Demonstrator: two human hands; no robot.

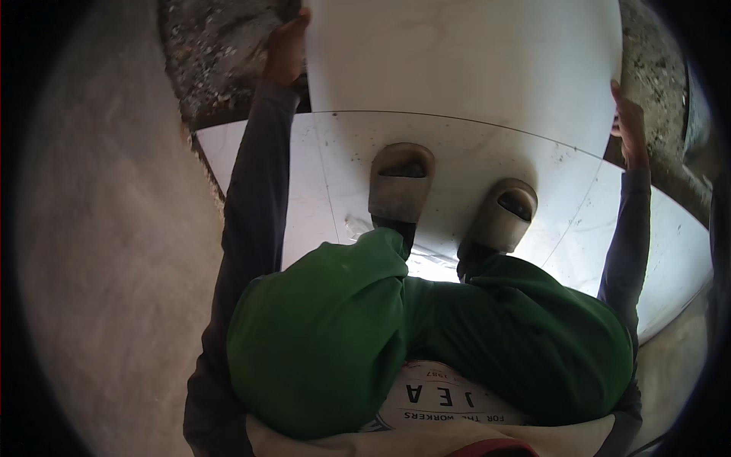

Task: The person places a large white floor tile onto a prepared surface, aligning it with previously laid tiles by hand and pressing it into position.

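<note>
We see plain green fabric trousers [327, 335], loose and softly creased. Beyond the trousers are two brownish-beige slide sandals [392, 199], each with one broad strap and an open, rounded toe. Left and right of the trousers we see long, dark grey fabric sleeves [255, 175]. Nearer than the trousers lies a cream fabric shirt [438, 392] with dark printed lettering and a curved red trim [495, 448].

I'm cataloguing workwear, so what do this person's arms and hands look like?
The left sleeve and right sleeve are long, dark grey and reach about to the wrist, with no visible markings. The left hand and right hand wear no gloves.
</note>
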